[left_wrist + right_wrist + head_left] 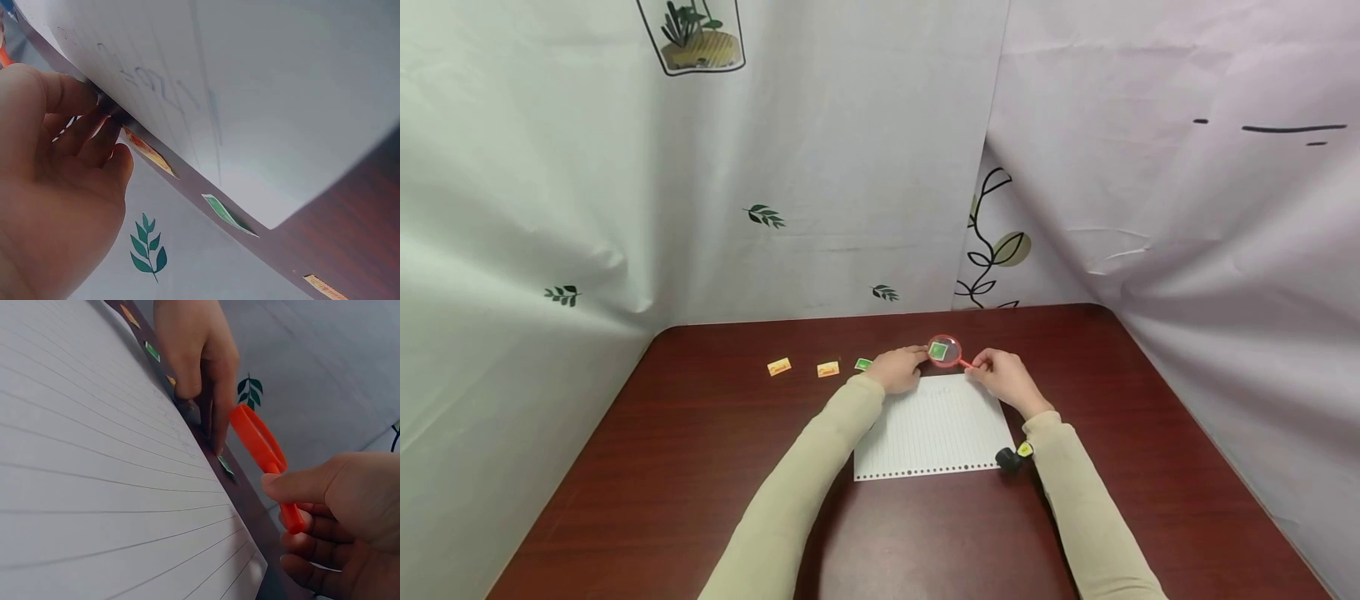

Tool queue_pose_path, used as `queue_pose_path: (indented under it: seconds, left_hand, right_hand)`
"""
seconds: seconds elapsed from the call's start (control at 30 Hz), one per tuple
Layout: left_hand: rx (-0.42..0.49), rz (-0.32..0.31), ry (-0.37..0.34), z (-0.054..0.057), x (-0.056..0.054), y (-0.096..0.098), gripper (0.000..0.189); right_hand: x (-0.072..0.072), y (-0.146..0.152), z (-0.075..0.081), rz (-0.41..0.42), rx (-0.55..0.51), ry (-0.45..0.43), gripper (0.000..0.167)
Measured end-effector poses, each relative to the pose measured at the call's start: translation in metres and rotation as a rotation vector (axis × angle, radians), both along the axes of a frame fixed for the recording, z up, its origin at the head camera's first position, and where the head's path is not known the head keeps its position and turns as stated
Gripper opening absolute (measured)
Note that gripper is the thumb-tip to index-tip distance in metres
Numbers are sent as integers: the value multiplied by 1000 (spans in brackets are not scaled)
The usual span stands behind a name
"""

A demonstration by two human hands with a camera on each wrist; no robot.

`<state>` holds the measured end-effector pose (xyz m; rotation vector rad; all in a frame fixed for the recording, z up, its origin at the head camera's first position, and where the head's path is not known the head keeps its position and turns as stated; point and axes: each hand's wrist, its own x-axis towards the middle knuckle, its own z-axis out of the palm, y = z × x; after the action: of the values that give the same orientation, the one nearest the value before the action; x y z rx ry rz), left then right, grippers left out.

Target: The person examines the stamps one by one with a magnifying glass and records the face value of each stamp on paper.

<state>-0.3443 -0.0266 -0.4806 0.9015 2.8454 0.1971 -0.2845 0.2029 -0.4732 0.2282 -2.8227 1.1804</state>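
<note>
In the head view my right hand (1009,382) pinches the handle of a red magnifying glass (965,362) between thumb and fingers. Its round lens is over a small green stamp-like paper (938,352) beyond the notebook sheet. My left hand (895,370) reaches in from the left. In the right wrist view, a straight finger of that left hand (199,356) touches the green paper (226,467) at its edge. An orange-yellow paper (150,152) lies beside the left hand in the left wrist view; in the head view the hand hides it.
A lined, punched sheet (936,433) with faint handwriting lies under both forearms. Left of the hands are two yellow papers (828,369) and another green one (862,364). Behind the dark red table (700,467) hangs a white printed cloth (850,167).
</note>
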Motion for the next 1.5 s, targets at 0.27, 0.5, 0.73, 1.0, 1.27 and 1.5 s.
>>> queue_pose_path:
  seconds: [0.27,0.5,0.73,1.0,1.27,1.5]
  left_hand:
    - [9,-5,12,-1,0,1,47]
    - [14,-3,5,-1,1,1,46]
    - [13,6,-11,0,2,-1,47]
    - [15,4,-12,1,4,0,47]
    - [5,7,3,2,5,1,47]
    - [6,6,-16,1,3,1,46]
  right_hand:
    - [-2,3,6,-37,-18,87,16]
    - [-2,16,11,-70,-23,126,18]
    - [-2,31,15,-111,-14,162,21]
    - [8,61,15,-184,9,172,25]
    - [20,99,10,-232,62,146,29]
    - [34,124,7,-243,103,106,30]
